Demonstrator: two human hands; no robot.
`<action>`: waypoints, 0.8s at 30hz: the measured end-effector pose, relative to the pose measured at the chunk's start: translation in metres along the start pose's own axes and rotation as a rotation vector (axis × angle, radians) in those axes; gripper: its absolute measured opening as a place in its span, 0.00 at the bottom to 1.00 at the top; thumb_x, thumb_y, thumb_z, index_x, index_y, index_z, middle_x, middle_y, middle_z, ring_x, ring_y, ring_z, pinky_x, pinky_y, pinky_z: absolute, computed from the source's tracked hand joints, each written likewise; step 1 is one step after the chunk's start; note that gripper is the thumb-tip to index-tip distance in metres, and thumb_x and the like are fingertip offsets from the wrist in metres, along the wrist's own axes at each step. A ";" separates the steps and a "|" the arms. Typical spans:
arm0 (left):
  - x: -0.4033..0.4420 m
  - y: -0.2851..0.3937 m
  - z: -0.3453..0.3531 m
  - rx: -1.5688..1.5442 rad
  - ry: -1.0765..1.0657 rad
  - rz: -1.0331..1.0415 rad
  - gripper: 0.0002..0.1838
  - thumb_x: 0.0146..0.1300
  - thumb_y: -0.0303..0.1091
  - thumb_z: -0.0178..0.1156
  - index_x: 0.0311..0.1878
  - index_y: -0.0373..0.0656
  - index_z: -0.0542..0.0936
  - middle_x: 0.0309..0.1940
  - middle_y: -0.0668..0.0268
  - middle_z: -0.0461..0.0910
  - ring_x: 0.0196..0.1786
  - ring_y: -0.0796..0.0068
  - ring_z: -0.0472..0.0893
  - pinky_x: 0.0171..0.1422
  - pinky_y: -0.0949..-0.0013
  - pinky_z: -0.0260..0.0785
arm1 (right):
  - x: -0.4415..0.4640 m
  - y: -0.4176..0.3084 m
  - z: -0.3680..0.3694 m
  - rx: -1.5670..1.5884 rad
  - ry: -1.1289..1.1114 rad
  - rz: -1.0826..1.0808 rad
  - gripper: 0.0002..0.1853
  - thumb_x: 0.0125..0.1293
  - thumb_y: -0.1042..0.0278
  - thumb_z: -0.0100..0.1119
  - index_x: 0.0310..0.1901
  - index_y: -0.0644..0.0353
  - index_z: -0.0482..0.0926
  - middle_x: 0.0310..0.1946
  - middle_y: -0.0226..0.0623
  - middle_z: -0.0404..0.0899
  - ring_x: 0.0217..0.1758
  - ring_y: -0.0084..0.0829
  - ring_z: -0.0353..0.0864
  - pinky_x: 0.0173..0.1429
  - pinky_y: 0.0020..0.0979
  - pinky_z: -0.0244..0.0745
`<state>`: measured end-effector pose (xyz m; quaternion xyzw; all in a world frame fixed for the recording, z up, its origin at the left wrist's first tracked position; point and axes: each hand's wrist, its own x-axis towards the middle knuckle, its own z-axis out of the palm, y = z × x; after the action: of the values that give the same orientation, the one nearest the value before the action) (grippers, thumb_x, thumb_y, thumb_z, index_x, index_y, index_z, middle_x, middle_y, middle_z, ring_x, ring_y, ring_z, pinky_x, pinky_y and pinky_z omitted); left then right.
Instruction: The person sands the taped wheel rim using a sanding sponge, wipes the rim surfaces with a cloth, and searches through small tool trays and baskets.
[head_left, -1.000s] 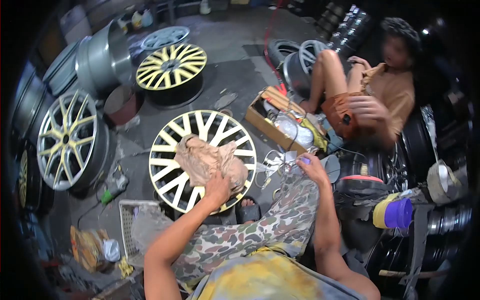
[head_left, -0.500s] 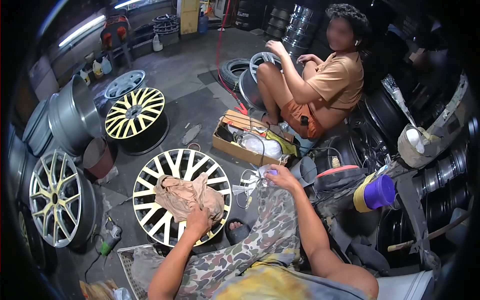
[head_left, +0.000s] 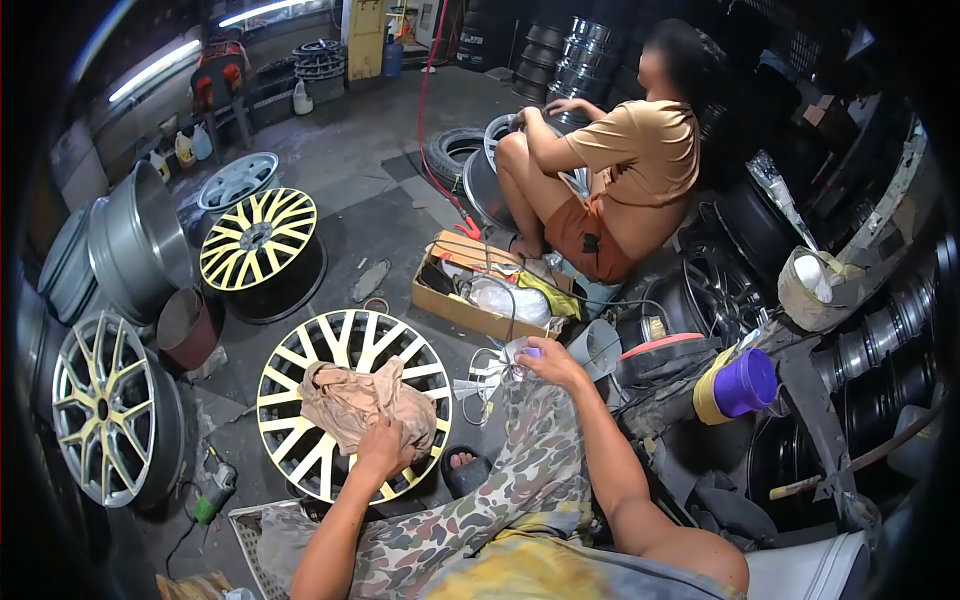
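On my feed, at the far left, a silver multi-spoke metal wheel with yellow faces point(head_left: 103, 408) stands on edge, leaning a little. Near it lies a green-and-grey corded power tool point(head_left: 215, 490) on the floor, within easy reach, I judge. Farther off, a yellow-and-black spoked wheel point(head_left: 258, 240) lies face up above a dark rim.

Next comes the pale-yellow spoked black wheel point(head_left: 282, 399), flat and face up before the person's knees, probably so its whole face can be reached from above. The crumpled tan cloth point(head_left: 345, 402) rests on it, bunched perhaps to pad the fingers. I see the left grip point(head_left: 381, 450) clamped on the cloth's near edge; its fingertips are partly hidden.

Right of that sits an open brown cardboard box point(head_left: 440, 307) of supplies. The right grip point(head_left: 555, 364) rests by the knee, fingers closed round a small purple object point(head_left: 532, 350), which I can't identify. Farther right a co-worker point(head_left: 640, 160) sits low, and a purple plastic bucket point(head_left: 745, 385) stands tilted.
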<state>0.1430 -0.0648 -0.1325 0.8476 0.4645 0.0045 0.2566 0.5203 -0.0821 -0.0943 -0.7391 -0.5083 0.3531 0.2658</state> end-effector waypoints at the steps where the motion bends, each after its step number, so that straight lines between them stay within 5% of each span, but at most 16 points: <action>1: 0.000 0.000 0.001 0.004 -0.011 -0.004 0.24 0.55 0.41 0.69 0.51 0.34 0.79 0.54 0.44 0.75 0.57 0.43 0.79 0.60 0.50 0.75 | 0.000 0.000 0.000 -0.001 0.001 0.001 0.16 0.63 0.59 0.66 0.45 0.62 0.85 0.35 0.38 0.85 0.39 0.30 0.82 0.48 0.34 0.77; 12: 0.003 -0.005 -0.002 0.029 -0.063 0.000 0.24 0.56 0.43 0.67 0.48 0.33 0.79 0.50 0.42 0.79 0.53 0.43 0.81 0.58 0.49 0.75 | 0.006 0.010 0.003 -0.012 0.021 -0.032 0.16 0.63 0.58 0.67 0.45 0.61 0.85 0.36 0.41 0.85 0.41 0.32 0.83 0.50 0.35 0.77; 15: 0.007 -0.015 -0.024 -0.356 0.069 0.083 0.24 0.57 0.44 0.64 0.48 0.33 0.78 0.44 0.41 0.80 0.49 0.48 0.82 0.54 0.53 0.75 | 0.005 0.008 0.002 0.000 0.005 -0.008 0.16 0.63 0.58 0.68 0.46 0.61 0.85 0.36 0.40 0.85 0.42 0.32 0.83 0.50 0.35 0.76; 18: -0.016 -0.021 -0.118 -0.890 0.410 0.037 0.19 0.68 0.46 0.58 0.49 0.39 0.80 0.44 0.61 0.82 0.47 0.68 0.81 0.54 0.65 0.74 | 0.007 0.014 0.003 -0.015 0.020 -0.047 0.16 0.63 0.59 0.68 0.46 0.61 0.85 0.34 0.40 0.85 0.38 0.31 0.83 0.46 0.35 0.77; 19: -0.026 -0.050 -0.146 -1.347 0.431 0.283 0.27 0.72 0.52 0.53 0.59 0.37 0.77 0.53 0.58 0.80 0.57 0.63 0.79 0.64 0.60 0.72 | 0.005 0.012 0.003 -0.009 0.017 -0.043 0.16 0.63 0.59 0.68 0.46 0.61 0.85 0.34 0.40 0.85 0.38 0.31 0.83 0.46 0.35 0.77; 21: -0.040 -0.057 -0.194 -1.940 0.503 0.370 0.36 0.72 0.62 0.49 0.68 0.39 0.71 0.63 0.53 0.76 0.62 0.54 0.79 0.71 0.52 0.69 | 0.001 0.003 0.002 0.020 0.020 -0.031 0.16 0.63 0.59 0.67 0.47 0.62 0.85 0.31 0.38 0.84 0.32 0.29 0.82 0.41 0.35 0.77; 22: -0.021 -0.122 -0.160 -1.797 0.795 0.231 0.36 0.74 0.62 0.46 0.70 0.41 0.70 0.66 0.53 0.75 0.65 0.55 0.77 0.74 0.52 0.67 | 0.003 0.006 0.003 0.019 0.009 -0.041 0.16 0.63 0.59 0.67 0.47 0.62 0.85 0.31 0.38 0.84 0.32 0.29 0.82 0.41 0.35 0.77; 24: -0.014 -0.068 -0.174 -2.101 0.704 -0.066 0.34 0.75 0.58 0.45 0.72 0.43 0.69 0.68 0.56 0.74 0.69 0.56 0.74 0.76 0.50 0.65 | 0.011 0.011 0.007 -0.021 0.015 -0.035 0.16 0.63 0.59 0.67 0.46 0.62 0.85 0.29 0.37 0.83 0.29 0.27 0.81 0.37 0.34 0.76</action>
<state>0.0389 0.0293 -0.0080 0.1468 0.2990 0.6299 0.7016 0.5241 -0.0750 -0.1097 -0.7356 -0.5228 0.3373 0.2679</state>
